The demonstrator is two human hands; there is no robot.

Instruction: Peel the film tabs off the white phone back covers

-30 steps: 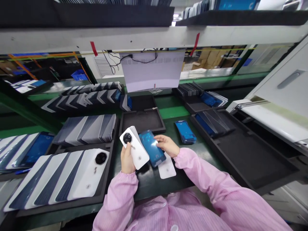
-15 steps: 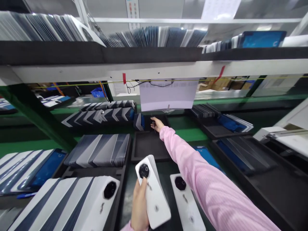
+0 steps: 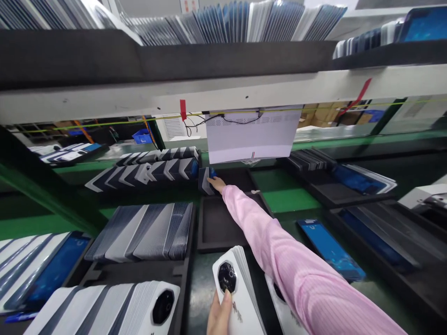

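Observation:
My left hand grips a small stack of white phone-shaped panels, fanned slightly, thumb resting by the round black camera area. Far forward, my right hand is closed at the right end of a short row of dark and grey phone-shaped panels. A blue face shows just above its fingers, which seem to pinch the end panel; the fingertips are partly hidden. Below that hand is a black tray. Another white phone panel lies partly hidden under my right forearm.
Black trays of stacked panels and white panels stand at the left. At the right lie a blue-faced panel and a dark tray. A loaded shelf crosses overhead, with a white board hanging below it.
My right hand has moved left to the end of the dark and grey row. My left hand with the white panels appears lower and farther right as the view shifts.

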